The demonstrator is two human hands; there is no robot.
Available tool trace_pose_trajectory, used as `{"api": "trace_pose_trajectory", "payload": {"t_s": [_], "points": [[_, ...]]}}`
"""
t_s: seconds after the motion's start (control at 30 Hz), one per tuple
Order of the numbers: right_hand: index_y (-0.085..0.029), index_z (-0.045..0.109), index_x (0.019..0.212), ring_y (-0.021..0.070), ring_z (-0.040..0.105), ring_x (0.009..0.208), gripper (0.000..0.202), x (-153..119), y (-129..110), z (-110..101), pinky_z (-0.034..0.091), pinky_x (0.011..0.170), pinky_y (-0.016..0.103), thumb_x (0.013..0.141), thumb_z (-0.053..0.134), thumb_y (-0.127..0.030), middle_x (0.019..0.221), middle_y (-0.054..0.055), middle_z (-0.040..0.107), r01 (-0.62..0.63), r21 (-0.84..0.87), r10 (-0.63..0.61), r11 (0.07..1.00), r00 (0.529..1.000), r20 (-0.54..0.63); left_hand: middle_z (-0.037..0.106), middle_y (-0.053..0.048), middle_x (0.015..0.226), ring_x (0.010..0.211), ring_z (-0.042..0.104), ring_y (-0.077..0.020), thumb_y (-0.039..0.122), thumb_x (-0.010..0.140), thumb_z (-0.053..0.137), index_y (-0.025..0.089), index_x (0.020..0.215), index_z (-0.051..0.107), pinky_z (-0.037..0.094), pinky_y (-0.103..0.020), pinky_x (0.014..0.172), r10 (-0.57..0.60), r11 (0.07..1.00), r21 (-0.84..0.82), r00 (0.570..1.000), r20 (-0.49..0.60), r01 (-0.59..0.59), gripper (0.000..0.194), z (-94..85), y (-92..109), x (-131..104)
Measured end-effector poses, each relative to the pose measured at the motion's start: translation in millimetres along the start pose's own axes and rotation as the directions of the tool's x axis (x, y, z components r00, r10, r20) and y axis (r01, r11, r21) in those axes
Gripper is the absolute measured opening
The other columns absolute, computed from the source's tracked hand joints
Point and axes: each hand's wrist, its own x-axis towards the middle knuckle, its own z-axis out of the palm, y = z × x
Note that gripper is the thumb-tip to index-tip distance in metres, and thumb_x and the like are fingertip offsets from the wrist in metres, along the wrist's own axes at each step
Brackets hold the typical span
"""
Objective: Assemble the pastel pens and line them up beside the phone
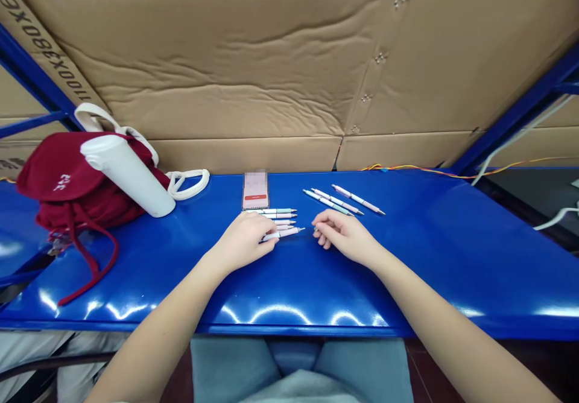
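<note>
First inspector: What do we record for the left hand (244,240)?

Second inspector: We find its thumb and forefinger pinching a slim white-and-pink click pen (289,232), which lies crosswise with its tip pointing towards the right hand (339,234).

First inspector: And the right hand itself?

Second inspector: We note the fingers curled inwards and the thumb close to the forefinger. A speck shows at the fingertips, too small for us to identify; we cannot tell whether it is gripped.

First inspector: Where are the other pens?

Second inspector: Just beyond the held pen, we observe a row of slim white pens with pink or pale green parts (284,215), partly covered by the left hand. Beyond the right hand, three slim pens in white with pink or green (338,201) lie slantwise, apart from that row.

First inspector: Surroundings?

Second inspector: We list a flat rectangular phone with a lit pinkish screen (256,189) just behind the row. At far left, a white cylindrical bottle (131,177) leans against a dark red cloth bag (90,174). All stand or lie on a glossy blue tabletop (452,258).
</note>
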Motion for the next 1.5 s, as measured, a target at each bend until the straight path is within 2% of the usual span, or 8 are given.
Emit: {"api": "trace_pose_trajectory", "payload": {"t_s": [0.07, 0.13, 0.37, 0.6, 0.87, 1.1, 1.3, 1.5], "points": [[-0.018, 0.051, 0.091, 0.0141, 0.063, 0.065, 0.02, 2.8, 0.4, 5.7, 0.053, 0.058, 0.028, 0.082, 0.05, -0.036, 0.081, 0.005, 0.063, -0.031, 0.204, 0.048, 0.978, 0.996, -0.08, 0.067, -0.003, 0.082, 0.08, 0.06, -0.0183, 0.027, 0.084, 0.053, 0.019, 0.083, 0.064, 0.042, -0.031, 0.078, 0.003, 1.0, -0.007, 1.0, 0.003, -0.003, 0.014, 0.2, 0.2, -0.3], [-0.018, 0.051, 0.09, 0.0155, 0.065, 0.07, 0.024, 4.3, -0.1, 11.1, 0.055, 0.061, 0.029, 0.08, 0.054, -0.039, 0.085, 0.007, 0.064, -0.034, 0.282, 0.061, 0.959, 0.995, -0.085, 0.067, -0.003, 0.081, 0.08, 0.059, -0.0183, 0.027, 0.084, 0.053, 0.019, 0.083, 0.064, 0.042, -0.032, 0.079, 0.006, 1.0, -0.013, 1.0, 0.002, -0.006, 0.014, 1.0, -0.1, -0.7], [-0.018, 0.057, 0.086, 0.011, 0.059, 0.06, 0.017, 2.4, -5.9, 20.2, 0.052, 0.057, 0.026, 0.08, 0.054, -0.033, 0.073, 0.001, 0.059, 0.007, 0.187, 0.006, 0.982, 0.998, -0.064, 0.067, -0.003, 0.085, 0.082, 0.06, -0.0192, 0.026, 0.083, 0.053, 0.02, 0.084, 0.064, 0.043, -0.033, 0.08, 0.016, 1.0, -0.017, 1.0, -0.012, -0.017, 0.012, 1.9, 0.3, -0.5], [-0.017, 0.058, 0.085, 0.0137, 0.062, 0.065, 0.02, 2.2, -7.0, 22.2, 0.053, 0.064, 0.029, 0.072, 0.062, -0.031, 0.07, 0.001, 0.062, -0.041, 0.284, 0.056, 0.958, 0.997, -0.044, 0.067, -0.003, 0.085, 0.08, 0.06, -0.0188, 0.025, 0.083, 0.054, 0.019, 0.084, 0.063, 0.043, -0.031, 0.077, 0.011, 1.0, -0.022, 1.0, -0.007, -0.011, 0.01, 2.7, -0.1, -0.7], [-0.017, 0.058, 0.081, 0.013, 0.062, 0.06, 0.023, 2.9, -7.6, 24.1, 0.053, 0.06, 0.028, 0.067, 0.068, -0.033, 0.065, 0.001, 0.064, -0.061, 0.328, 0.087, 0.943, 0.994, -0.063, 0.065, -0.003, 0.09, 0.078, 0.06, -0.0158, 0.025, 0.086, 0.051, 0.02, 0.089, 0.061, 0.044, -0.025, 0.067, 0.0, 1.0, -0.022, 0.999, -0.045, -0.001, 0.012, 5.1, 0.2, -3.1], [-0.017, 0.056, 0.081, 0.0129, 0.062, 0.057, 0.028, 2.7, -9.0, 23.0, 0.053, 0.058, 0.027, 0.066, 0.07, -0.036, 0.064, 0.001, 0.065, -0.086, 0.366, 0.113, 0.926, 0.992, -0.051, 0.061, -0.003, 0.097, 0.082, 0.059, -0.0149, 0.025, 0.089, 0.046, 0.021, 0.095, 0.057, 0.046, -0.023, 0.067, -0.017, 0.998, -0.062, 0.999, -0.05, 0.014, 0.014, 7.1, 1.7, -4.1], [-0.017, 0.056, 0.084, 0.0132, 0.062, 0.058, 0.022, 1.8, -6.4, 25.9, 0.051, 0.054, 0.026, 0.074, 0.062, -0.036, 0.066, 0.002, 0.064, -0.059, 0.235, 0.073, 0.97, 0.996, -0.053, 0.06, -0.004, 0.096, 0.081, 0.058, -0.0152, 0.026, 0.089, 0.045, 0.02, 0.094, 0.057, 0.046, -0.024, 0.067, -0.032, 0.996, -0.08, 0.999, -0.024, 0.03, 0.014, 6.7, 3.8, -4.5], [-0.019, 0.055, 0.077, 0.011, 0.056, 0.053, 0.021, 0.0, -5.1, 23.8, 0.043, 0.055, 0.024, 0.087, 0.044, -0.034, 0.064, -0.001, 0.06, 0.041, -0.157, -0.044, 0.987, 0.999, -0.011, 0.062, -0.003, 0.094, 0.078, 0.059, -0.015, 0.027, 0.086, 0.048, 0.019, 0.093, 0.058, 0.046, -0.023, 0.064, -0.046, 0.996, -0.082, 0.999, -0.022, 0.044, 0.014, 5.1, 5.9, -5.3]]}}
